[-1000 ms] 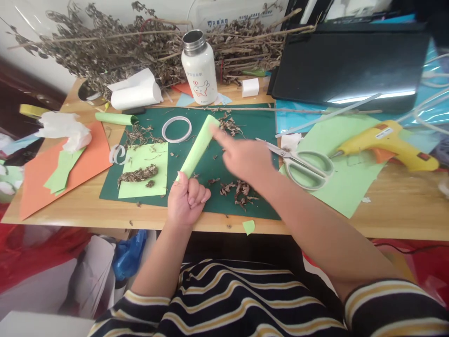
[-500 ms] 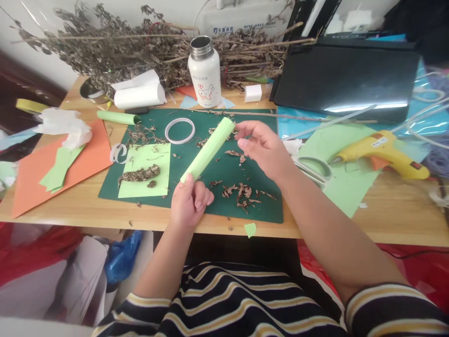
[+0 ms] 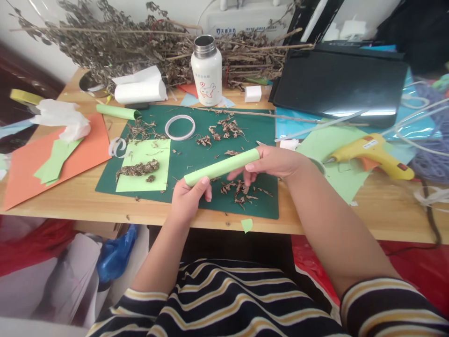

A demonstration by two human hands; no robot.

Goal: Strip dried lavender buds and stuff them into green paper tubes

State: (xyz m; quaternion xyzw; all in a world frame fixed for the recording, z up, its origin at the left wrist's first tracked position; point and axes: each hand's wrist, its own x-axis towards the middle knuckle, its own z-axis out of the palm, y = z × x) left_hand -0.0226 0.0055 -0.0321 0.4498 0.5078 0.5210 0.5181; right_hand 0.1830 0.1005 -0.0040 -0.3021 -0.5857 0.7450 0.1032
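Observation:
A light green rolled paper tube (image 3: 224,167) is held above the dark green cutting mat (image 3: 210,206), tilted slightly up to the right. My left hand (image 3: 189,196) is closed round its lower left end, thumb on top. At the other end, my right hand (image 3: 270,163) grips the tube with thumb and fingers. Dried leaf pieces (image 3: 242,192) lie on the mat below it, with more crumbled leaves (image 3: 228,128) farther back. To the left, a light green paper square (image 3: 161,159) bears a bundle of dried leaves (image 3: 138,169).
A tape roll (image 3: 180,128) and another green paper tube (image 3: 117,112) lie at the mat's back. Behind stand a white bottle (image 3: 206,72) and dried branches (image 3: 122,51). On the right are a yellow glue gun (image 3: 373,152), a black flat device (image 3: 340,84) and cords; orange paper (image 3: 94,145) lies left.
The tube has swung from steep to nearly level, its far end coming down and right. My right hand, formerly beside that end, has lowered and taken hold of it.

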